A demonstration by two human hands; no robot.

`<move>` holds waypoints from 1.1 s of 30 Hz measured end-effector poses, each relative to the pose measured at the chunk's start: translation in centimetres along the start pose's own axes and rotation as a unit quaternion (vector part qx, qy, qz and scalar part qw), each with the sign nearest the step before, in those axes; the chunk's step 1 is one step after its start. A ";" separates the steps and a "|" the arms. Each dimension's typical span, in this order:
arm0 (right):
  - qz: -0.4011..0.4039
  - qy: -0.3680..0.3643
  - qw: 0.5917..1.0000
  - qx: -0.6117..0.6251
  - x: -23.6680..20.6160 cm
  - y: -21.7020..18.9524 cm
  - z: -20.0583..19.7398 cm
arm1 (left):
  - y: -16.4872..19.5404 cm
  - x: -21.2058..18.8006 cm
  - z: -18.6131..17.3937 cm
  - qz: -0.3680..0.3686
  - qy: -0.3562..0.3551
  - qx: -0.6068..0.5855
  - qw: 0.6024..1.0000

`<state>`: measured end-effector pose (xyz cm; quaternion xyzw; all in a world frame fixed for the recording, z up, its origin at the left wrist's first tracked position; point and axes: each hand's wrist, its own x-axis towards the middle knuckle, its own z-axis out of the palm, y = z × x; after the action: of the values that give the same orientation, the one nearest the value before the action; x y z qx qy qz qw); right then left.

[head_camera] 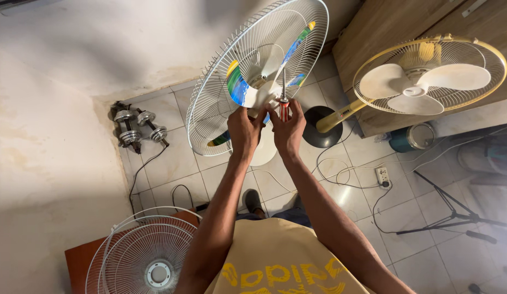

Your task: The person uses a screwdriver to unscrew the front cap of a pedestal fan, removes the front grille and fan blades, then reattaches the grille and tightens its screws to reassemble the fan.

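Note:
A white pedestal fan (253, 76) with its front grille off stands in front of me; its white blades carry blue, green and yellow marks. My left hand (243, 130) grips the hub of the blades from the left. My right hand (289, 129) holds a screwdriver (284, 103) with a red-and-white handle, its shaft pointing up in front of the blades. Both hands are close together at the fan's centre, in front of the rear wire guard (210, 114).
A detached white fan grille (144, 256) lies at the lower left on a reddish surface. A second fan (427, 76) with a yellow rim stands at the right. Dumbbells (136, 128) lie by the wall. Cables, a power strip (383, 175), a tripod (455, 215) and a tin (411, 137) are on the tiled floor.

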<state>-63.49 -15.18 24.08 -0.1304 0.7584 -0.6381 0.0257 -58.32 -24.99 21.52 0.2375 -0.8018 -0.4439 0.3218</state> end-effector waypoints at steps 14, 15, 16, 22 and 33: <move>0.045 -0.018 0.999 0.008 -2.0 -0.4 -2.1 | 1.0 0.1 -0.2 -0.035 -0.028 -0.052 0.998; 0.042 -0.022 0.999 0.019 -2.2 -0.5 -2.2 | 1.0 0.0 -0.2 -0.044 -0.030 -0.052 0.997; 0.036 -0.026 0.999 0.025 -2.4 -0.6 -2.3 | 0.9 0.0 -0.2 -0.053 -0.033 -0.051 0.997; 0.054 -0.013 0.997 0.049 -3.2 -0.6 -2.8 | 0.2 -0.6 -0.1 -0.021 -0.056 -0.113 0.992; -0.009 -0.018 1.000 -0.016 -3.9 -0.7 -3.2 | 1.8 -0.8 -1.0 -0.085 -0.102 -0.032 0.991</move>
<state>-60.31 -11.32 24.85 -0.1489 0.7670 -0.6233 0.0319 -57.25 -24.09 23.25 0.2477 -0.7928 -0.5171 0.2065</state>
